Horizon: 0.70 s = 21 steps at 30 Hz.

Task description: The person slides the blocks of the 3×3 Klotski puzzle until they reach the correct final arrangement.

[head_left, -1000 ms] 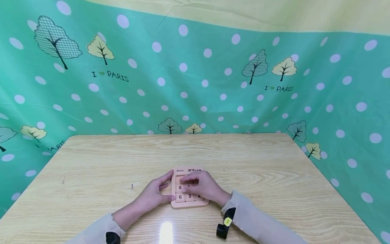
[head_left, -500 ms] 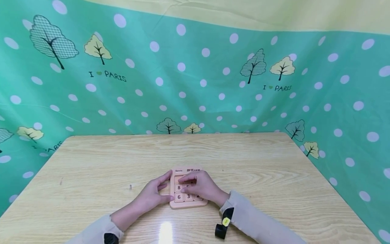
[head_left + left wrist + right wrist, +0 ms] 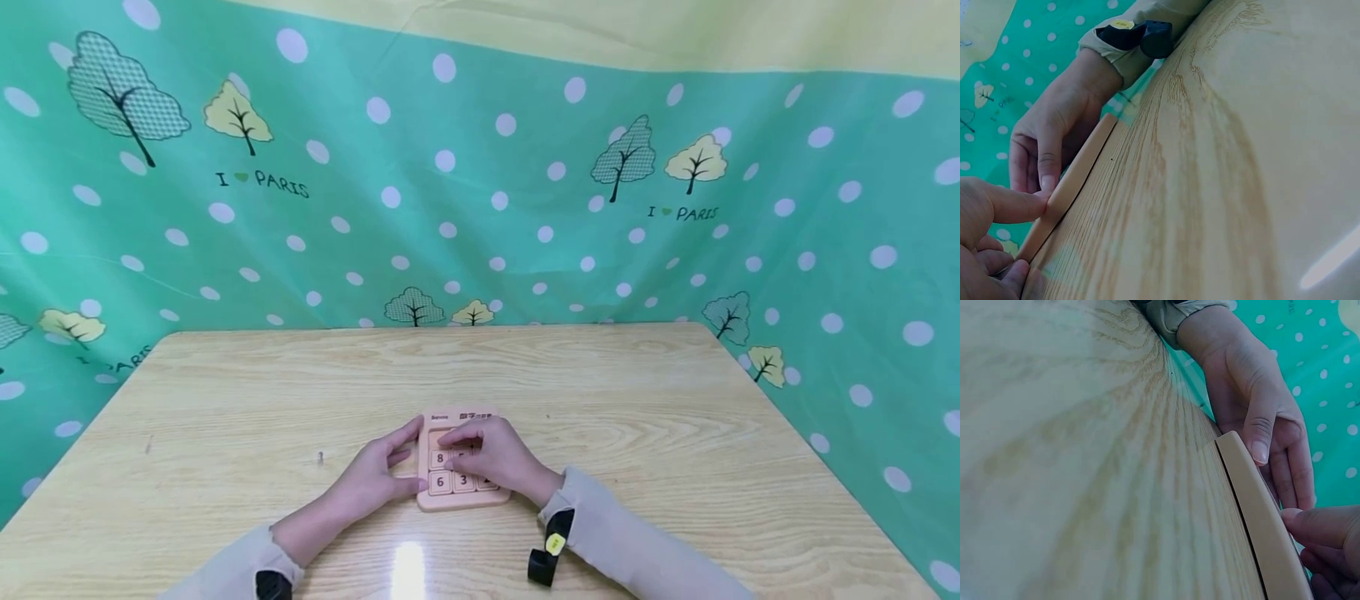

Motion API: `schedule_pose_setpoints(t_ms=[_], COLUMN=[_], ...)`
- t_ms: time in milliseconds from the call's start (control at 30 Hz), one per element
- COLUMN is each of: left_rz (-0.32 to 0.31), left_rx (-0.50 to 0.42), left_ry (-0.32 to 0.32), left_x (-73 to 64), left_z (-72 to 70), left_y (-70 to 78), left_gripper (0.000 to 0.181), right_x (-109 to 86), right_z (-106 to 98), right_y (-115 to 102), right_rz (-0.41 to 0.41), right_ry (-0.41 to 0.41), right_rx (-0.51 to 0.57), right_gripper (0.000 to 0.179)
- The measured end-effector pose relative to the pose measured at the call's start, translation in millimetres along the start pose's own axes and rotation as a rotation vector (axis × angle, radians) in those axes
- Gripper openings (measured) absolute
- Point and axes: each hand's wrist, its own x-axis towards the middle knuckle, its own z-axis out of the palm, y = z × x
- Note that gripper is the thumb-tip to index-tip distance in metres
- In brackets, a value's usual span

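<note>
A pink number slide puzzle (image 3: pixel 465 502) lies on the table, its square tiles showing 8, 6 and 3. My left hand (image 3: pixel 373 472) steadies its left side, thumb near the lower corner and index finger stretched to the upper one. Over the tiles is my right hand (image 3: pixel 501 457), thumb beside the 8 tile and index fingertip at the bare slot in the top left. That hand covers the right-hand tiles. From the left wrist view, the puzzle's near edge (image 3: pixel 1072 187) shows with the right hand (image 3: pixel 1054 131) behind it.
The wood-grain table (image 3: pixel 262 400) reaches back to a green dotted curtain (image 3: pixel 337 250) printed with trees. Black straps (image 3: pixel 546 550) are on both wrists. A small dark mark (image 3: pixel 321 457) is on the tabletop left of my left hand.
The head view has shifted slightly. Both hands keep their places on the puzzle, and no tile has visibly moved.
</note>
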Motion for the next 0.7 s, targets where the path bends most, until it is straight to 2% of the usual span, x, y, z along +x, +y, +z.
schedule_pose_setpoints(t_ms=[433, 700], left_rz=[0.009, 0.002], left_rx=[0.001, -0.005], left_ry=[-0.015, -0.013], left_x=[-1.1, -1.2], left_z=[-0.5, -0.4], left_y=[2.9, 1.6], left_gripper=[0.087, 0.088], right_x=[0.4, 1.4], right_z=[1.8, 1.9], right_y=[-2.2, -3.8], right_rz=[0.021, -0.016], right_ry=[0.04, 0.04], right_rx=[-0.004, -0.013], right_gripper=[0.026, 0.024])
